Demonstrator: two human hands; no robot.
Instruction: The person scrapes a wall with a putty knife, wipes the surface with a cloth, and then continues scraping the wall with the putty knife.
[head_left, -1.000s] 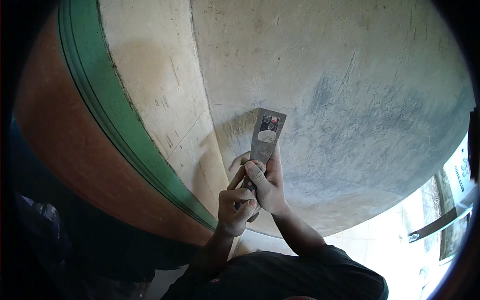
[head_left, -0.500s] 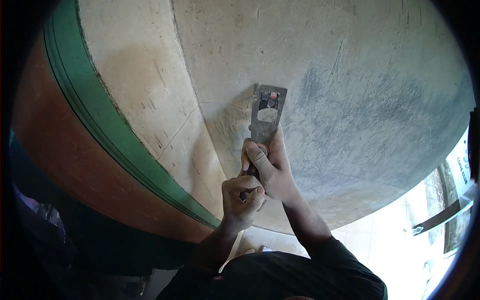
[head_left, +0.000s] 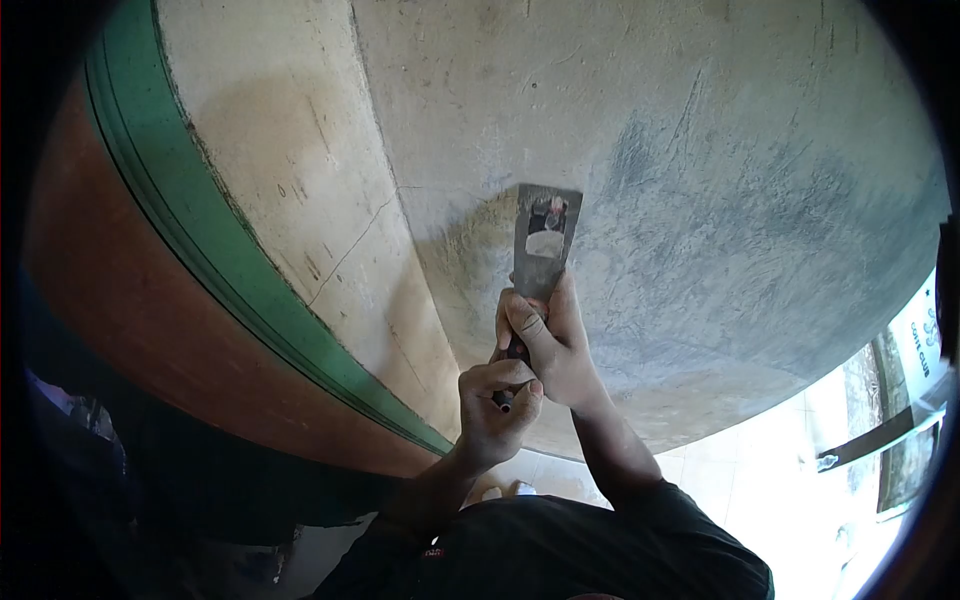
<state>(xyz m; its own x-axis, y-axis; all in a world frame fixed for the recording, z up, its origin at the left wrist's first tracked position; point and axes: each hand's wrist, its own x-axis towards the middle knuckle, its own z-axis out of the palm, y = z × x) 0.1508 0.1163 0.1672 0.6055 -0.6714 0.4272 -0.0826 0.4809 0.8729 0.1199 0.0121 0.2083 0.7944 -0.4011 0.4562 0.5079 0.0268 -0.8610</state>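
A scraper with a broad, flat metal blade points up the wall in the middle of the head view. Its blade edge lies at or very near the wall; exact contact is hard to tell. My right hand is closed round the upper handle just below the blade, thumb along the front. Lower down, my left hand wraps the end of the dark handle, whose tip pokes out by the thumb. Both hands look dusty. Bluish-grey, scratched patches mark the wall right of the blade.
Left of the wall's corner runs a cracked cream strip, then a green moulding and a reddish-brown band. Pale floor tiles show below. At far right, a bright opening has a lettered sign.
Both hands and the scraper have slid a little down the wall, gripping as before. The view has shifted slightly too.
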